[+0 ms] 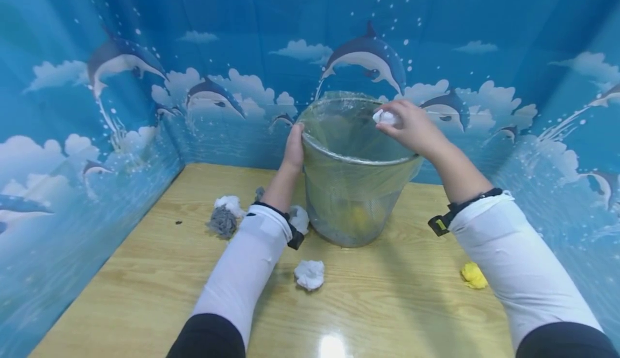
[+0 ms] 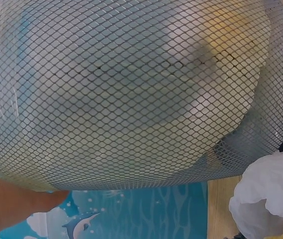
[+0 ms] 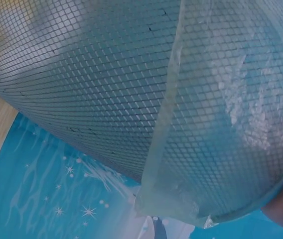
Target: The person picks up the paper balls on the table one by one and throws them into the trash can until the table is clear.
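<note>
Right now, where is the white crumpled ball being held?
In the head view, the white crumpled ball is pinched in the right hand, at the right side of the open top of the mesh bin.

I am pinching a plain white paper ball (image 1: 384,117). The wastebasket (image 2: 111,89) is showing a grey diamond mesh under a translucent, greenish bin liner (image 3: 241,164), with a yellow patch (image 1: 359,218) glowing through at six o'clock. Around the basket, a second white ball (image 1: 309,275) is lying at seven o'clock, a bright yellow ball (image 1: 473,275) at four, a grey ball (image 1: 223,222) between eight and nine. I am wearing white sleeve covers (image 1: 244,258) over black sleeves (image 1: 213,337). The tabletop (image 1: 135,288) is showing yellowish-tan wood grain; the blue backdrop (image 1: 290,8) is displaying white-bellied dolphins (image 1: 368,51) and white clouds (image 1: 242,90).
</note>
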Demonstrator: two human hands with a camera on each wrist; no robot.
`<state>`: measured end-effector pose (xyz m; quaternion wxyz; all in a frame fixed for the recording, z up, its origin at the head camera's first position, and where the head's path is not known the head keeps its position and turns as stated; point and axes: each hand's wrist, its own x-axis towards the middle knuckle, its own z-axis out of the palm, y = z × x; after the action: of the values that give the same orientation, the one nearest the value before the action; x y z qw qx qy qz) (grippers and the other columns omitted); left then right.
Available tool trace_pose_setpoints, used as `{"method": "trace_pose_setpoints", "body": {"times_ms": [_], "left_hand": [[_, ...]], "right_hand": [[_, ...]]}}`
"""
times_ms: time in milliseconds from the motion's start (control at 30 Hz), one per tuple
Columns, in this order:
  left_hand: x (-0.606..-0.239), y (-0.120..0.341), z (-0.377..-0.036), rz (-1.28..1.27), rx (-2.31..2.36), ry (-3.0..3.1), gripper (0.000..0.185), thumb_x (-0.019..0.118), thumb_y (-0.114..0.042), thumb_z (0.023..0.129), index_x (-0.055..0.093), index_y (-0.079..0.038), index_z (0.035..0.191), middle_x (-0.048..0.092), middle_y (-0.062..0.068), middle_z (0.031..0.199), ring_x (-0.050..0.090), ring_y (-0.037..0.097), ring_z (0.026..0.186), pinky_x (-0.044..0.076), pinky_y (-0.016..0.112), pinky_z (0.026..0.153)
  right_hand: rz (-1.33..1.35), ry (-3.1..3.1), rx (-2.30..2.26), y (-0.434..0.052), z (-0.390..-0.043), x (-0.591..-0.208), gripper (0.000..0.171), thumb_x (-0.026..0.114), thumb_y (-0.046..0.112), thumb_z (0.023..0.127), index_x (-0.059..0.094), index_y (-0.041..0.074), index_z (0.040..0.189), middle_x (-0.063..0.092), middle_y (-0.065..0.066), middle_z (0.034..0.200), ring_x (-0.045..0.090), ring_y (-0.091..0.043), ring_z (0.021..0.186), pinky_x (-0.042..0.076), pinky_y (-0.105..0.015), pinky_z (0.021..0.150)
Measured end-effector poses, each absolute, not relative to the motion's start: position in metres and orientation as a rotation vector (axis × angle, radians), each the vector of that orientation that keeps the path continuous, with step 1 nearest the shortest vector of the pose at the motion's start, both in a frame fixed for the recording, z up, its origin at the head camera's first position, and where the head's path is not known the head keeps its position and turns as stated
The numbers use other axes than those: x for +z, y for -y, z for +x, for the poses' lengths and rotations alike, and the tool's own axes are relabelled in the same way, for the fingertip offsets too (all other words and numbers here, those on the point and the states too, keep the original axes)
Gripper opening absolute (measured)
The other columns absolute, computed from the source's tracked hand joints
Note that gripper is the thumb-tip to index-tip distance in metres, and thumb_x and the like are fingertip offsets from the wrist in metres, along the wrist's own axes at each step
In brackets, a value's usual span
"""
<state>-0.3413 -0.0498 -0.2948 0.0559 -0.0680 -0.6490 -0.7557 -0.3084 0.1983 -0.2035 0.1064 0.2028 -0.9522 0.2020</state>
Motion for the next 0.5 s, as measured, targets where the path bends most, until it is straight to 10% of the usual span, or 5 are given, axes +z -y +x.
{"method": "trace_pose_setpoints", "body": {"times_ms": [200,500], "left_hand": [[-0.2934,0.0495,-0.3419,-0.213,-2.286,1.973,0.031,0.022,-0.038,0.099,0.039,-0.020,0.081,0.040,-0.003,0.086,0.039,0.011,0.079,0.033,0.027,0.086],[-0.2949,0.0496,-0.3404,-0.202,-2.269,1.996,0.031,0.023,-0.038,0.099,0.037,-0.020,0.078,0.039,-0.003,0.081,0.037,0.011,0.074,0.033,0.028,0.083]], "right_hand": [[0.646,2.814,0.594,-0.1959,-0.3108,-0.2025,0.048,0.056,0.030,0.098,0.049,0.007,0.139,0.044,-0.021,0.141,0.046,-0.041,0.123,0.041,-0.058,0.098],[0.740,2.920,0.440,-0.1986,-0.3143,-0.2037,0.075,0.058,0.038,0.096,0.021,0.013,0.155,0.008,-0.020,0.161,0.002,-0.043,0.147,0.008,-0.065,0.114]]}}
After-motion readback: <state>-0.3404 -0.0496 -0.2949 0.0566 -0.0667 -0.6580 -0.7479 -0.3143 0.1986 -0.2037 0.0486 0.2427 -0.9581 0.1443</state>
